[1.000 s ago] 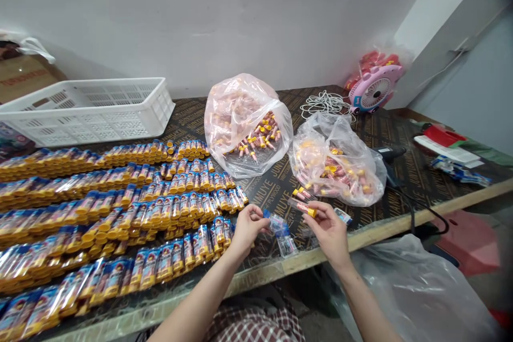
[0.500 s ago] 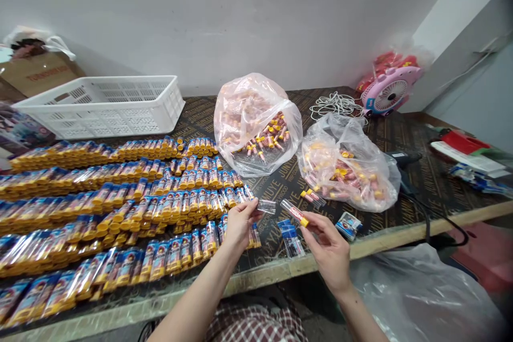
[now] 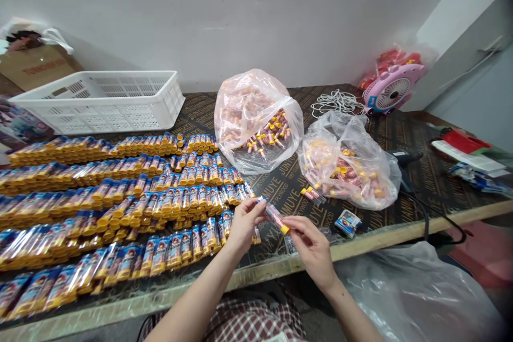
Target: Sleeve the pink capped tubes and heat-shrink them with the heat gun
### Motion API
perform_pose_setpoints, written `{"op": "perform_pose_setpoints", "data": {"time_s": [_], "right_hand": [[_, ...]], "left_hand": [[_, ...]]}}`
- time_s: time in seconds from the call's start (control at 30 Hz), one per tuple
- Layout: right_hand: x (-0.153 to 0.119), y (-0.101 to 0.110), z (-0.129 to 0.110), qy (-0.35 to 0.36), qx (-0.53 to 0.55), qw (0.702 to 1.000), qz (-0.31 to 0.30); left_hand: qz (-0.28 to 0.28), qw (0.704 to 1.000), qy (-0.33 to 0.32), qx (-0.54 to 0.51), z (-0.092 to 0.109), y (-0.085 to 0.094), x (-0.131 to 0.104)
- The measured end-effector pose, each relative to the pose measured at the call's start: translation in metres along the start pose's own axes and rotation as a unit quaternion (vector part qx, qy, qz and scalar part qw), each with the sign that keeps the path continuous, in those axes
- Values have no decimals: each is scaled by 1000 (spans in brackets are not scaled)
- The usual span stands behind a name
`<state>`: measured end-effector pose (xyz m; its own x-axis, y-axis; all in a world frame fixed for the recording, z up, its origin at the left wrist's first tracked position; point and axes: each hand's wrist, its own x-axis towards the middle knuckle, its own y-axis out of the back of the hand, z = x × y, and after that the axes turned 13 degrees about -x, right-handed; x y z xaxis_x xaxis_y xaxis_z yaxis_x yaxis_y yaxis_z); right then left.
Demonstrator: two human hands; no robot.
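Between my two hands is a small clear tube (image 3: 274, 216) with pinkish-red contents and a yellow cap, held at a slant over the table. My left hand (image 3: 242, 227) pinches the far end, where a clear plastic sleeve meets the tube; how far the sleeve covers it I cannot tell. At the yellow-capped end, the fingers of my right hand (image 3: 313, 250) are closed on the tube. Loose capped tubes (image 3: 313, 195) lie just beyond my right hand. Flat printed sleeves (image 3: 348, 223) sit to its right, and clear plastic is partly hidden beneath it.
Rows of wrapped yellow-and-blue tubes (image 3: 160, 208) cover the left of the table. Behind them stands a white basket (image 3: 120, 117). Two plastic bags of tubes, one at centre (image 3: 256, 96) and one at right (image 3: 377, 173), flank a cord (image 3: 339, 102). A pink fan (image 3: 395, 88) stands farther back.
My hands have come together, the right moving left. The tube, held apart from the left hand's clear sleeve before, now meets it. The blue sleeves near the right hand are mostly covered.
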<state>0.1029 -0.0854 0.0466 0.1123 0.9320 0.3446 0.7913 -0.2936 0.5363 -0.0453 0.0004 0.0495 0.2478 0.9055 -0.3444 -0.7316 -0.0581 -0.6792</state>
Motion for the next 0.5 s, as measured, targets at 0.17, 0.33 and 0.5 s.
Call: {"op": "perform_pose_setpoints", "data": {"time_s": [0.17,0.33,0.5], "right_hand": [[4,-3,4,42,-54,998,7],[9,-2,6,55,5,998,-39],[10,1,7,56,101,986,-121]], "left_hand": [[-34,997,74,4,4,-7,-11],[-74,990,111,53,3,-8,-20],[-73,985,144,60,0,-11,-25]]}}
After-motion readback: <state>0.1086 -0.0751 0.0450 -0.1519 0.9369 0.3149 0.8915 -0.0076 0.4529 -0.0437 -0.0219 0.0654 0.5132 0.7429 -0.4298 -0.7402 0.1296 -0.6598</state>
